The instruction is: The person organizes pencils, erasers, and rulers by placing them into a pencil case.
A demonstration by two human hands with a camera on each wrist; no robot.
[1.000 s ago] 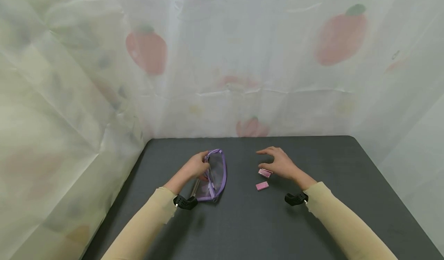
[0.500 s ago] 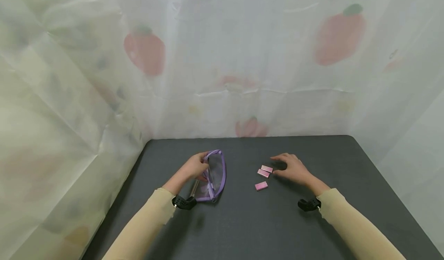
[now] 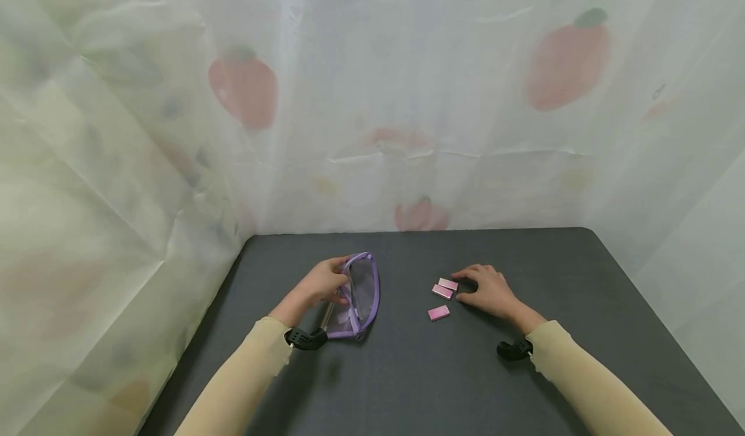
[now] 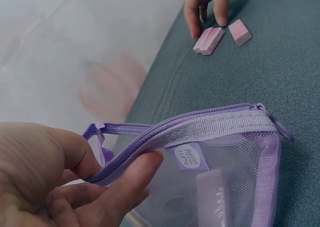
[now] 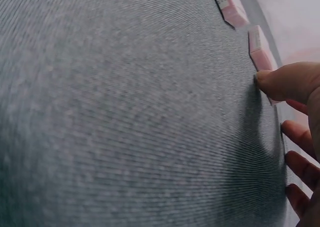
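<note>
My left hand (image 3: 323, 283) pinches the zipper edge of a purple mesh pouch (image 3: 359, 295) that lies on the dark table (image 3: 407, 371). In the left wrist view the thumb and fingers (image 4: 75, 177) hold the pouch (image 4: 225, 152) by its open zipper band, and a pale item shows through the mesh. My right hand (image 3: 487, 288) rests on the table with loosely bent fingers, its tips beside two pink blocks (image 3: 445, 287). A third pink block (image 3: 439, 312) lies a little nearer to me. In the right wrist view the thumb (image 5: 290, 82) touches the table next to a pink block (image 5: 260, 47).
A pale curtain with red fruit prints (image 3: 244, 87) closes in the table at the back and on both sides. The table's rounded far right corner (image 3: 590, 232) lies beyond the right hand. Black wrist straps (image 3: 512, 350) sit on both beige sleeves.
My right hand drew back to the right and came down onto the table beside the pink blocks. A third block now shows by its fingers. The left hand still holds the pouch.
</note>
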